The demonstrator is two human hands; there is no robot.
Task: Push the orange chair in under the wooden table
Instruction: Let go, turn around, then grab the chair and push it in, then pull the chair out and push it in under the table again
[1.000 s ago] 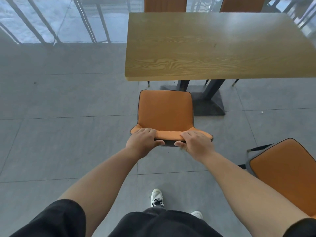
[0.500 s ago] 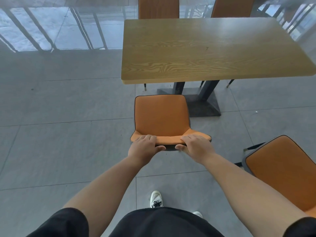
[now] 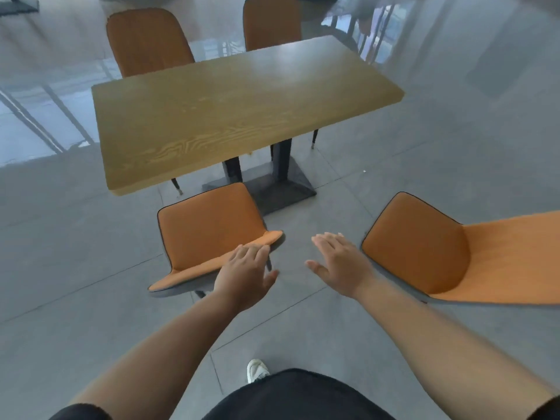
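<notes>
Orange chair [image 3: 209, 234] at centre frame on grey floor tiles [image 3: 75, 262], seat front just short of the near edge of the wooden table [image 3: 230, 116], not under the top; backrest rim nearest the camera. Black table pedestal [image 3: 281, 183] at 1 o'clock from the chair, just beside its seat. Second orange chair [image 3: 424, 253] at 3 o'clock, well apart. Two more orange chairs [image 3: 148, 40] at 12 o'clock, beyond the table's far side. Glass wall with slanted dark bars at 10 o'clock.

Left hand [image 3: 245, 274] resting on the backrest rim toward its right end, fingers straight and close together, thumb out to the side. Right hand [image 3: 339, 265] off the chair at 3 o'clock, hovering over the floor, palm down, fingers straight and slightly spread, holding nothing. Both forearms extended from 6 o'clock; white shoe [image 3: 257, 371] below.
</notes>
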